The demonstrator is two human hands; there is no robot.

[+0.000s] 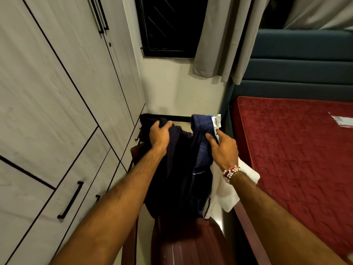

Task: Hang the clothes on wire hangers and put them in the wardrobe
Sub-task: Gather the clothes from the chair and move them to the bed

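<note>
Unreadable white label (217, 121) on navy garment (198, 150)

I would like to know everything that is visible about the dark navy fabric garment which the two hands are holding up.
The dark navy fabric garment looks soft and thin, with a gathered elastic waistband and a white printed label at its top. It hangs bunched in the air between pale wardrobe doors and a red quilted mattress. The left hand grips its upper left part; the right hand pinches the waistband. A white cloth hangs against its right side. No hanger shows.
</note>
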